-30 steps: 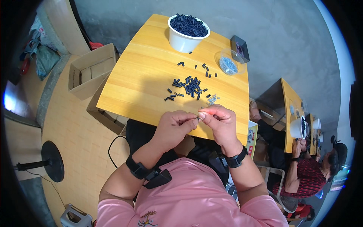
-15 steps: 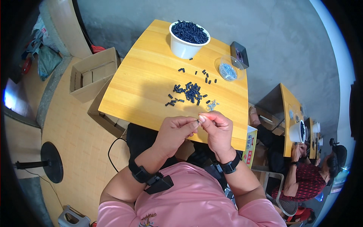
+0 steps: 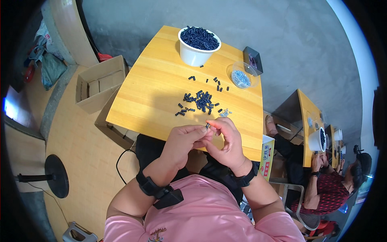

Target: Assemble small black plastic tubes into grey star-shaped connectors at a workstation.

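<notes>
My left hand [image 3: 183,141] is closed in a pinch on a small black cylindrical piece [image 3: 207,126] just off the table's near edge. Close against it, my right hand [image 3: 227,139] has its index fingertip at the top of that piece, its thumb lower and apart from the finger. A loose pile of similar black pieces [image 3: 202,101] lies on the table beyond my hands. Beside the pile, nearer my right hand, is a little heap of small silvery parts [image 3: 225,113].
The wooden table [image 3: 141,88] carries a white bucket [image 3: 195,57] full of black pieces, a clear tub [image 3: 242,78] of silvery parts and a dark box [image 3: 253,60]. Cardboard boxes [image 3: 100,86] stand at the left. Another person [image 3: 326,189] works at a table on the right.
My right thumb has come away from the pinch and dropped lower, and the right hand has opened. The black piece now shows upright at my left fingertips.
</notes>
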A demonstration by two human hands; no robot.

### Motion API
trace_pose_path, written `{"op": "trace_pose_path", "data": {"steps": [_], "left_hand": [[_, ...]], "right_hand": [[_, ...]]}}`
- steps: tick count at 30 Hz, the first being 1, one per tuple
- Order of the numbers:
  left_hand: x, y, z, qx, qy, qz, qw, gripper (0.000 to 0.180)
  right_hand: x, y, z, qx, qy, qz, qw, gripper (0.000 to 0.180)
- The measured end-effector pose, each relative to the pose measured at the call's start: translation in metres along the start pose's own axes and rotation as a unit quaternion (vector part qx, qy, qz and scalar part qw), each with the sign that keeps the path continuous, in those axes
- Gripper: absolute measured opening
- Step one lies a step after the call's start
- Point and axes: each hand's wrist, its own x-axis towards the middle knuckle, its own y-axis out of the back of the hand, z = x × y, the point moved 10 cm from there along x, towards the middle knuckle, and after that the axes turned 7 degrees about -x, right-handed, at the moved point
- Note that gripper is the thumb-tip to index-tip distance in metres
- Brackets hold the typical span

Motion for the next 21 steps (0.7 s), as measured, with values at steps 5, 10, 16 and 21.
{"op": "trace_pose_path", "data": {"steps": [5,10,16,21], "left_hand": [[-0.002,-0.004,-0.015,-0.037,0.052,-0.012,0.998,0.019],[-0.006,-0.010,-0.014,-0.052,0.056,-0.039,0.996,0.020],[-0.008,-0.005,-0.019,-0.037,0.054,-0.021,0.998,0.021],[-0.007,0.011,-0.014,0.065,0.020,0.034,0.997,0.021]], "right_hand": [[-0.009,0.003,0.004,-0.055,0.028,0.036,0.997,0.040],[-0.010,0.003,0.005,-0.001,0.038,0.019,0.999,0.039],[-0.011,-0.005,0.005,0.042,0.027,0.005,0.999,0.036],[-0.013,-0.016,0.013,0.000,-0.043,-0.057,0.997,0.035]]}}
